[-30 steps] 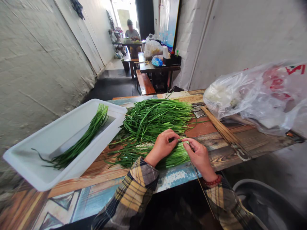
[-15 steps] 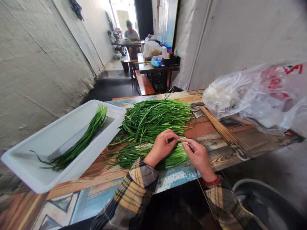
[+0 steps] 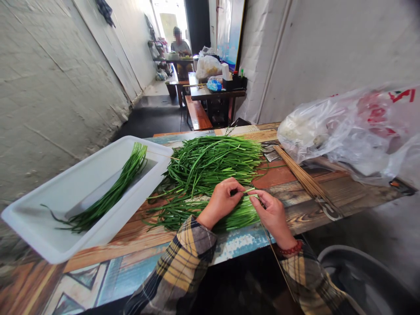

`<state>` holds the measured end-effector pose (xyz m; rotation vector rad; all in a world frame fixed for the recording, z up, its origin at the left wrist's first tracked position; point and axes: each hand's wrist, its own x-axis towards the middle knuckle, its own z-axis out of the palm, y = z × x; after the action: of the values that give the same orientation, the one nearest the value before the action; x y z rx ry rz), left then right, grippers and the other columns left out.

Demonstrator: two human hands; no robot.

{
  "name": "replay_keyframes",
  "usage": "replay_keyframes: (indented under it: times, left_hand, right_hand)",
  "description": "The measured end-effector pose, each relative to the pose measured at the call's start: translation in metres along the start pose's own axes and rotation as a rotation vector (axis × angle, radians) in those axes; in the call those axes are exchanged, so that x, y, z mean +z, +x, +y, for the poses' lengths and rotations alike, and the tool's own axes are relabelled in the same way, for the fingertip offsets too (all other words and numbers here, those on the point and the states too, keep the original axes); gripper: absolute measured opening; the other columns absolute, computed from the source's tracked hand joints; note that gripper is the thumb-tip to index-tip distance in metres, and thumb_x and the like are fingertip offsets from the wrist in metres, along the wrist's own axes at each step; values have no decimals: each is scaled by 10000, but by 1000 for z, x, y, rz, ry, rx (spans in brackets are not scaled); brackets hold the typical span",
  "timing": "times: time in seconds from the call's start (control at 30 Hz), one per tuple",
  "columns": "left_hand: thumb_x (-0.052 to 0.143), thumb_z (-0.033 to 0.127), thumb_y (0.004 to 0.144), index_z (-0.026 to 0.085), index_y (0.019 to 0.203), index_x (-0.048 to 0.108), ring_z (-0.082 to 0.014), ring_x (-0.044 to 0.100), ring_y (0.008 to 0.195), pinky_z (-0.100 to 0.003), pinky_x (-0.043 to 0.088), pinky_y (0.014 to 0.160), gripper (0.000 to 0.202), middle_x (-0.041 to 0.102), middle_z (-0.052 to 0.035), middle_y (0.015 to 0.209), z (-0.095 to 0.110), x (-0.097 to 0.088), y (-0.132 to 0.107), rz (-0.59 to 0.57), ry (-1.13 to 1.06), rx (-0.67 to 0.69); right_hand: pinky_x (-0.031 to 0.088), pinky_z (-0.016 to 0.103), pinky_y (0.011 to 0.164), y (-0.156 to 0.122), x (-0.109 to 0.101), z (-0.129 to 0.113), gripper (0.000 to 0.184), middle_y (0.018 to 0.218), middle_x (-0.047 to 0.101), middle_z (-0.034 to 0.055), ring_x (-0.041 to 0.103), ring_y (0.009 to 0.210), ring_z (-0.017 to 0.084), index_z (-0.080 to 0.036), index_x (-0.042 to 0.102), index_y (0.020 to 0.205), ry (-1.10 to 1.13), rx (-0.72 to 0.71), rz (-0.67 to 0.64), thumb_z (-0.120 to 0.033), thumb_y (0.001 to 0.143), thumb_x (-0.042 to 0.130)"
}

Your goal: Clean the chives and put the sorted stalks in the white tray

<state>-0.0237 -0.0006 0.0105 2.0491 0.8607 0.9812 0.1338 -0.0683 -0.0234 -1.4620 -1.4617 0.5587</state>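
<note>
My left hand (image 3: pixel 221 201) is closed in a pinch on the cut ends of a small flat bunch of green chives (image 3: pixel 203 214) lying at the near edge of the table. My right hand (image 3: pixel 272 214) is closed on a thin bamboo skewer (image 3: pixel 277 258) that runs down past my wrist, its tip at the chive ends. Behind my hands lies a big loose pile of chives (image 3: pixel 213 159).
A white plastic tray (image 3: pixel 49 205) on the left holds one bunch of chives (image 3: pixel 111 192). A bundle of bamboo skewers (image 3: pixel 303 177) and a large plastic bag (image 3: pixel 357 131) lie on the right. A grey basin (image 3: pixel 367 280) stands below right. A person sits far off at another table (image 3: pixel 179 43).
</note>
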Motion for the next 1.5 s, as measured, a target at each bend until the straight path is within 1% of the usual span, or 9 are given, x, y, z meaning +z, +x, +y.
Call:
replay_keyframes:
  times: [0.23, 0.3, 0.43, 0.53, 0.7, 0.87, 1.27, 1.37, 1.5]
  left_hand:
    - [584, 63, 747, 144, 710, 652, -131, 556, 729, -243, 423, 681, 112, 614, -23, 731, 1, 0, -1, -19, -2, 10]
    - [584, 64, 751, 144, 718, 654, -131, 553, 728, -243, 421, 679, 111, 611, -23, 731, 1, 0, -1, -18, -2, 16]
    - [591, 60, 745, 147, 743, 658, -134, 552, 742, -246, 420, 686, 110, 608, -21, 747, 1, 0, -2, -15, 8, 13]
    - [598, 49, 728, 148, 736, 650, -136, 552, 746, -247, 418, 685, 112, 605, -20, 754, 0, 0, -1, -13, 19, -2]
    - [580, 22, 708, 148, 724, 636, -134, 548, 735, -243, 412, 670, 139, 595, -15, 741, -1, 1, -1, -19, 35, -2]
    - [565, 22, 704, 154, 709, 617, -131, 538, 723, -240, 407, 659, 142, 582, -11, 733, -1, 3, -1, -32, 43, 9]
    - [551, 113, 769, 158, 729, 657, -142, 562, 761, -251, 430, 710, 122, 615, -31, 763, 7, -2, -1, -132, 61, 77]
    - [529, 159, 817, 154, 690, 661, -136, 570, 740, -245, 432, 696, 183, 630, -37, 747, 5, -8, 2, -57, 51, 41]
    - [520, 185, 838, 150, 708, 663, -131, 575, 712, -240, 422, 660, 197, 639, -33, 736, -5, -20, 5, 207, 119, -108]
  right_hand:
    - [504, 293, 738, -1, 1, 4, 228, 890, 725, 54, 679, 808, 194, -191, 664, 933, 3, -1, 10, -362, 874, 525]
    - [502, 285, 703, -1, 2, 5, 239, 855, 714, 51, 667, 763, 184, -184, 653, 942, 14, 9, 19, -374, 871, 529]
    - [438, 253, 541, -1, 2, 4, 406, 643, 618, -11, 539, 524, 135, -159, 578, 1179, -48, 45, 65, -402, 855, 556]
    - [372, 245, 497, 0, 0, 1, 492, 550, 483, -60, 436, 473, 121, -178, 508, 1304, -87, 30, 48, -400, 866, 540]
    - [323, 239, 495, -1, 0, 1, 333, 545, 359, -75, 370, 483, 112, -202, 591, 1153, -72, 13, 19, -367, 872, 520]
    - [343, 239, 501, -1, 1, 0, 245, 530, 404, -76, 395, 474, 114, -204, 590, 1031, -48, 14, 29, -376, 869, 524]
    - [405, 235, 547, -1, 2, 3, 216, 676, 620, -11, 549, 562, 130, -194, 582, 936, -38, 34, 51, -389, 850, 544]
    - [417, 236, 565, -1, 3, 4, 214, 708, 630, -4, 559, 582, 132, -196, 578, 931, -25, 25, 59, -390, 847, 547]
    - [395, 233, 550, -1, 3, 6, 225, 651, 583, -27, 514, 545, 125, -197, 572, 965, -6, 31, 33, -393, 862, 534]
